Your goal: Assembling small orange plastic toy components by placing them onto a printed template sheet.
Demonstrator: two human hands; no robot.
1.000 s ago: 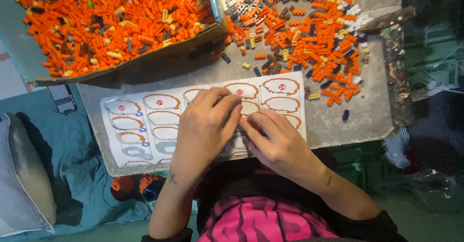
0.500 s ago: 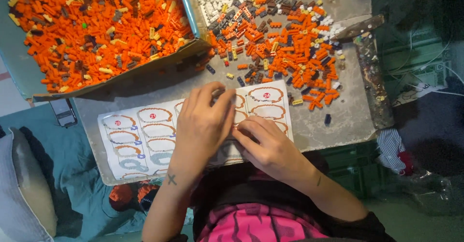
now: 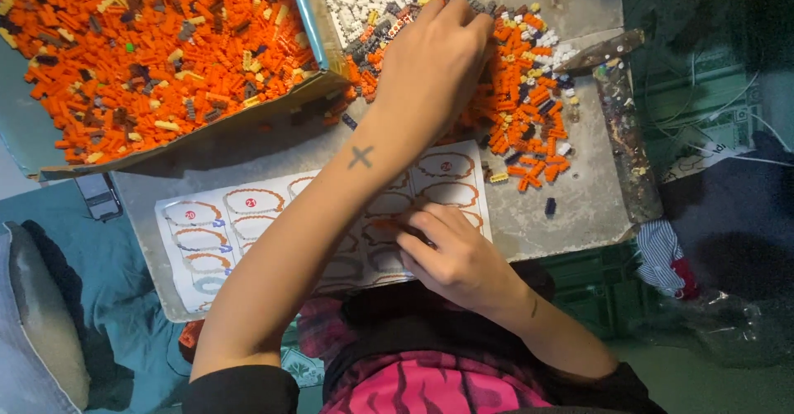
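Orange bricks (image 3: 529, 108) at 12 o'clock now under the left hand (image 3: 430, 67), fingers curled, grasp hidden, lifted off the sheet (image 3: 248, 232); right hand (image 3: 455, 257) stays pressing there.

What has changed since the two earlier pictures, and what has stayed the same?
The left hand left the sheet and reached forward into the loose brick pile; whether it grips a brick cannot be seen. The right hand stayed on the sheet, fingers pressing there. The box of orange bricks kept its place.
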